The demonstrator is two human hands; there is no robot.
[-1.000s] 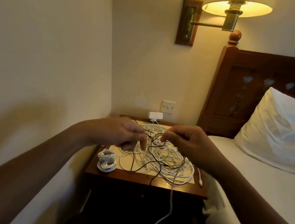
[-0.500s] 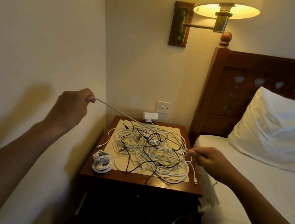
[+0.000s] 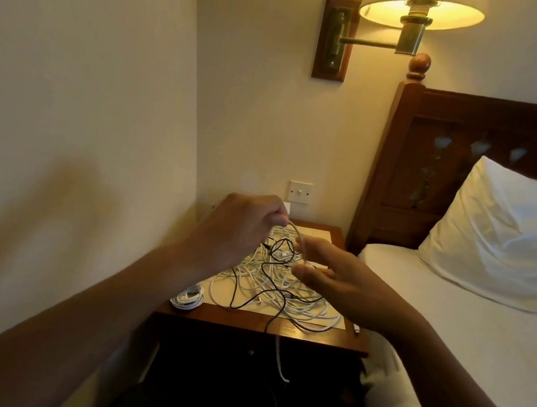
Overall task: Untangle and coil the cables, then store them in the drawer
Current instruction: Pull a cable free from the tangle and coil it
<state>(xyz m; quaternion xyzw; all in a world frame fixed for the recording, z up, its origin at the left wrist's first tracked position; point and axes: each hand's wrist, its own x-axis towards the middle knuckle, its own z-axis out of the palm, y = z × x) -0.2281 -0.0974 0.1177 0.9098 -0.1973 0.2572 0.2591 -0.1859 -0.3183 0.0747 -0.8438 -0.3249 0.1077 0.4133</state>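
Note:
A tangle of white and black cables [image 3: 285,295] lies on the wooden nightstand [image 3: 317,338]. My left hand [image 3: 239,230] pinches one white cable [image 3: 298,233] above the pile. That cable arcs over to my right hand [image 3: 336,278], where it passes between the thumb and the fingers, which are spread and point left. A finished coil of white cable [image 3: 187,298] sits at the nightstand's front left corner. One white cable end [image 3: 280,360] hangs over the front edge in front of the dark drawer front, whose small knob [image 3: 251,351] shows.
The wall runs close along the left. A bed [image 3: 449,332] with a white pillow [image 3: 510,237] and wooden headboard [image 3: 402,174] borders the nightstand on the right. A lit wall lamp [image 3: 421,14] hangs above and a wall switch [image 3: 299,192] sits behind.
My left hand has come back from up by the wall to above the pile. The cable that was stretched straight between both hands now forms a short loop over my right fingers.

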